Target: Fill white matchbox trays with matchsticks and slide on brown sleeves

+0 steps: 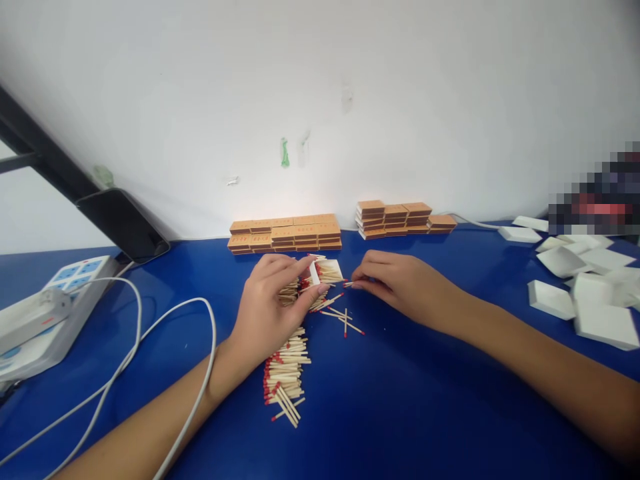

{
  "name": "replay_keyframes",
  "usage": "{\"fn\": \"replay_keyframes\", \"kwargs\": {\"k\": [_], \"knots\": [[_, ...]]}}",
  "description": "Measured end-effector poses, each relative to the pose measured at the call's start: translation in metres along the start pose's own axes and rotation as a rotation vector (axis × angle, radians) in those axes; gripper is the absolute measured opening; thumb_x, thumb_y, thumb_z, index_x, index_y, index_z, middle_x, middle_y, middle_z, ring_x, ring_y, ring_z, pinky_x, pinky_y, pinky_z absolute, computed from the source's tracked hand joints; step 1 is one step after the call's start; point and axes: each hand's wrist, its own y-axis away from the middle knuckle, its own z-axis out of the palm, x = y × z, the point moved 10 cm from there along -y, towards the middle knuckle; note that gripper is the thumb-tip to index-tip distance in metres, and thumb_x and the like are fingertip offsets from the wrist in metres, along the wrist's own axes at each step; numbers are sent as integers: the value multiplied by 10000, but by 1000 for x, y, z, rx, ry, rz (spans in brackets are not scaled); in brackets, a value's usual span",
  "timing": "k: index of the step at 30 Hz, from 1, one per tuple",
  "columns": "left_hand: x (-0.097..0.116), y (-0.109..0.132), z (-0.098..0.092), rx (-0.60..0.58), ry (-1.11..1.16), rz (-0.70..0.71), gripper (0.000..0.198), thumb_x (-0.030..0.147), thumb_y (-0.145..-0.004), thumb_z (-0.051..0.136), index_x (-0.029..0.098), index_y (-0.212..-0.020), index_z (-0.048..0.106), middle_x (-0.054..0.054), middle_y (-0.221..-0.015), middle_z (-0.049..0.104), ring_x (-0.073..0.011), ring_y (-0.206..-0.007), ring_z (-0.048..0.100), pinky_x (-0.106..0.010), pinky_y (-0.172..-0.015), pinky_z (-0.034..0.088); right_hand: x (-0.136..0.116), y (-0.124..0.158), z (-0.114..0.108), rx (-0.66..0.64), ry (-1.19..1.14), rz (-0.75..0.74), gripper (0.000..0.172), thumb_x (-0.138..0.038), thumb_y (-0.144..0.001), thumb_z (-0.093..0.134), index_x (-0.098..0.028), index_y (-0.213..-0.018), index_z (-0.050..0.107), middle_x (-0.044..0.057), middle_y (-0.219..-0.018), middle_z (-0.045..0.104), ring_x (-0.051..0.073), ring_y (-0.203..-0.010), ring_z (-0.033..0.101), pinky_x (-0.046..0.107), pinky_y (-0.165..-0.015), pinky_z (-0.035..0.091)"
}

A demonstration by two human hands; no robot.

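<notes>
**Filling a matchbox tray.** Your left hand [267,303] lies over the upper end of the matchstick pile [285,380] on the blue table [400,413], wrist low. Its thumb and fingers are closed round a white matchbox tray [327,270], which is tilted and partly full. Your right hand [400,283] rests palm down just beside the tray, forearm along the table. Its thumb and forefinger pinch a few matchsticks [347,285], red heads showing at the fingertips. To do this well, hold the tray steady, turn all heads one way, and slide the sticks in parallel rather than dropping them. Stray sticks [345,320] lie between your hands. Closed matchboxes [285,235] are stacked at the wall.
</notes>
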Motion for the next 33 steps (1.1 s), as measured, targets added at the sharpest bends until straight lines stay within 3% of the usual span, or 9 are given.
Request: {"fn": "replay_keyframes", "kwargs": {"k": [9,21,27,33], "knots": [[3,0,0,-2,-14,27,363,329,-918,810,182,-1247,767,-72,-980,782,-230,-936,662,-410,-876,549,11,1,11,-129,21,95,162,-300,-1047,599,-203,-953,689,42,-949,690,197,-838,657,318,-742,464],[6,2,1,17,-13,81,370,323,-906,827,167,-1235,758,-66,-1007,777,-210,-951,671,-385,-867,561,14,-2,-12,46,-86,156,134,-292,-999,634,-212,-912,697,32,-929,662,163,-779,608,300,-701,442],[6,2,2,12,-8,89,379,327,-913,818,195,-1262,750,-62,-1002,771,-218,-949,674,-390,-852,563,22,-1,-6,-75,-104,217,157,-315,-984,633,-228,-895,729,17,-853,691,165,-743,604,301,-679,424],[7,2,4,-13,-8,85,399,331,-912,820,185,-1277,747,-59,-1001,771,-209,-951,669,-381,-861,560,22,0,-3,-102,-69,212,129,-272,-966,632,-219,-891,723,23,-838,716,171,-727,615,304,-667,400]]}}
